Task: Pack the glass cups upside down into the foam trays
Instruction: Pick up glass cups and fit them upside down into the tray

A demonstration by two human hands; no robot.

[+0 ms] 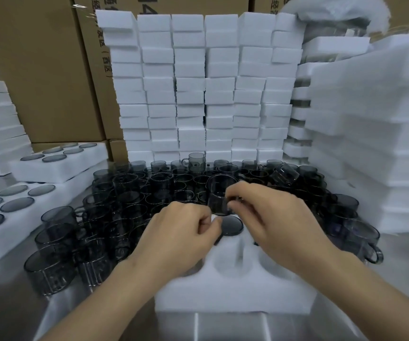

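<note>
Desk: You are working at a steel desk, and the foam tray is sitting on it directly in front of you.
Foam tray: It is carrying one seated cup, base up, in a far well. Two nearer wells are lying empty, and your hands are hiding the rest.
Left hand: You are holding it over the tray's left side, with the fingers curled and the thumb against the forefinger, just beside the seated cup. I cannot tell whether it is pinching anything.
Right hand: You are pinching the glass cup between thumb and fingertips at its right side. Blur is hiding the exact hold.
Glass cup: It is hanging over the tray's far edge, just beyond the seated cup. Its mouth seems to be facing up, so it is probably still needing a turn-over.
Loose cups: A dense crowd of smoked-glass cups is waiting on the desk beyond the tray.
Filled trays: To your left, two trays are showing rows of upturned bases.
Foam stacks: White foam is standing in tall stacks behind, in front of cardboard boxes.
Progress: You are looking early in this tray and far from finishing the pile.
</note>
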